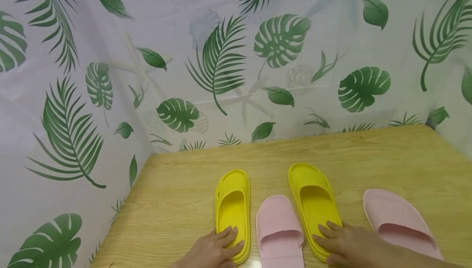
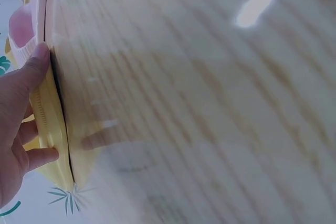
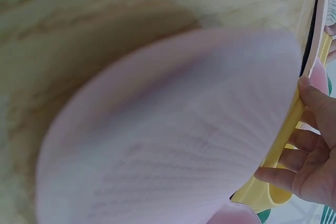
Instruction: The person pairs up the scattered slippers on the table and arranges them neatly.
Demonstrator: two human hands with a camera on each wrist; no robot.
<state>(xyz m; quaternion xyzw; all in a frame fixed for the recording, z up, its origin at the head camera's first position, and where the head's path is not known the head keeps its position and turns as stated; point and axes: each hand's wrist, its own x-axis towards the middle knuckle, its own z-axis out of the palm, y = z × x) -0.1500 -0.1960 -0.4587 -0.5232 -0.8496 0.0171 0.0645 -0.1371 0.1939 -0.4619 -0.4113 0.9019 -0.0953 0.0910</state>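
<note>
Two yellow slippers and two pink ones stand toes-away, alternating, on a wood-grain surface. On the heel part of the left yellow slipper (image 1: 231,181) rests my left hand (image 1: 212,249), fingers spread and fairly straight; its thumb touches the edge in the left wrist view. My right hand (image 1: 343,241) lies likewise on the heel of the other yellow slipper (image 1: 309,174), thumb and fingertips against its rim in the right wrist view. Between the yellow pair is a pink slipper (image 1: 277,214). Another pink slipper (image 1: 392,208) sits to the right, partly behind my right forearm.
The wood-grain surface (image 1: 177,194) runs back to a white leaf-patterned cloth (image 1: 221,63) that hangs like a wall behind and at both sides. A pink slipper sole (image 3: 173,145) looms close and blurred in the right wrist view.
</note>
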